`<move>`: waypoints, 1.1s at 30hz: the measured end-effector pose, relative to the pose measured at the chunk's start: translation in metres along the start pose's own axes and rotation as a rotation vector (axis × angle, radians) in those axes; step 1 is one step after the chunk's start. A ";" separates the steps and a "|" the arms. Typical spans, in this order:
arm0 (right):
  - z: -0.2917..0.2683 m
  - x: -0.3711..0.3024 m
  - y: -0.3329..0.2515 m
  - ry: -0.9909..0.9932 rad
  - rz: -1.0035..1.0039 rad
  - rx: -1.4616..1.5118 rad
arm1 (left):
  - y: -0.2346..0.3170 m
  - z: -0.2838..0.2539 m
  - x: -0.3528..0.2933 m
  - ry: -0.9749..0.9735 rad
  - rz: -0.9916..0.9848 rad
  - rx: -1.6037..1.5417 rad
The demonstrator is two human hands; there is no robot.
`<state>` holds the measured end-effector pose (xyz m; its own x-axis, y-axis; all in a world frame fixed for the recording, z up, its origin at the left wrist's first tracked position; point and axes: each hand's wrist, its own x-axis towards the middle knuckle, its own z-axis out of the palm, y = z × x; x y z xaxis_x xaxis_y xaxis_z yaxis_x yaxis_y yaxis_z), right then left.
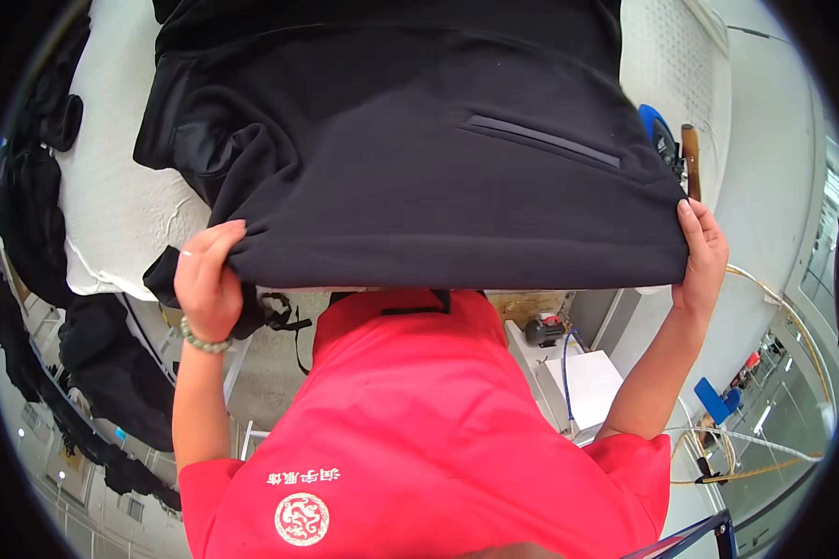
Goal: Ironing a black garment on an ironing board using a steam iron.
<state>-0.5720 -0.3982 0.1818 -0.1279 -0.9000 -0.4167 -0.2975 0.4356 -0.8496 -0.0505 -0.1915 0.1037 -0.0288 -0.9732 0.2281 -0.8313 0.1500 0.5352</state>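
A black jacket-like garment [391, 186] lies spread across a padded white board, its lower edge hanging over the near side. A slanted pocket slit with a grey strip [550, 140] shows on its right half. My left hand [211, 279], a beaded bracelet at the wrist, pinches the near left corner, where the cloth is bunched. At the near right corner my right hand [701, 252] grips the edge, thumb on top. Between the two hands the hem is stretched nearly straight. The fingertips under the cloth are partly hidden.
The white padded board [107, 205] shows on both sides of the garment. Beyond my right hand stand a blue object [655, 130] and a brown handle [690, 154], perhaps an iron. More black garments [112, 373] hang at the left. Hoses [783, 307] loop at the right.
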 end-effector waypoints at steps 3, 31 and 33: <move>0.004 -0.006 -0.016 0.001 0.037 0.086 | 0.003 -0.016 0.012 -0.037 -0.024 -0.055; -0.001 -0.032 0.034 -0.056 -0.067 -0.168 | -0.011 -0.016 -0.018 0.085 0.087 0.223; 0.005 -0.048 0.036 -0.191 -0.344 -0.065 | -0.035 -0.034 0.005 0.421 -0.179 0.295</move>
<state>-0.5717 -0.3398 0.1696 0.1658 -0.9716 -0.1689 -0.3523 0.1016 -0.9304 -0.0025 -0.1955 0.1140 0.3024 -0.8160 0.4927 -0.9248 -0.1260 0.3589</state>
